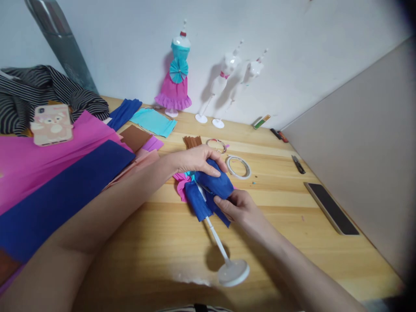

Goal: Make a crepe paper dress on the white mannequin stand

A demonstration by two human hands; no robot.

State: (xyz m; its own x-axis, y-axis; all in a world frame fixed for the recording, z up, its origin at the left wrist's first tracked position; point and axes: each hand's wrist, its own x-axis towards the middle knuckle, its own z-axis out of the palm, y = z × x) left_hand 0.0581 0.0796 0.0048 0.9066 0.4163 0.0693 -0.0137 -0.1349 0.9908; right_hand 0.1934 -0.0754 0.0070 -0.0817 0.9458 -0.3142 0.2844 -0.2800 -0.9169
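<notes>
A small dress-form mannequin on a white stand (217, 237) lies tilted over the table with its round base toward me. Dark blue crepe paper (214, 178) wraps round its lower body, with a flap lifted at the right. My left hand (203, 159) grips the upper part of this blue paper, thumb on top and fingers curled over the far side. Lower down, my right hand (238, 206) pinches the paper's right edge between thumb and fingers. Pink and turquoise paper (182, 184) shows at the mannequin's upper end, partly hidden by my left hand.
A roll of tape (238, 167) and a ring-shaped band (216, 146) lie beyond my hands. Dressed (179, 71) and bare mannequins (225, 71) stand by the wall. Paper sheets (74, 173) and a phone (52, 125) are left; a cutter (298, 164) and dark slab (331, 209) right.
</notes>
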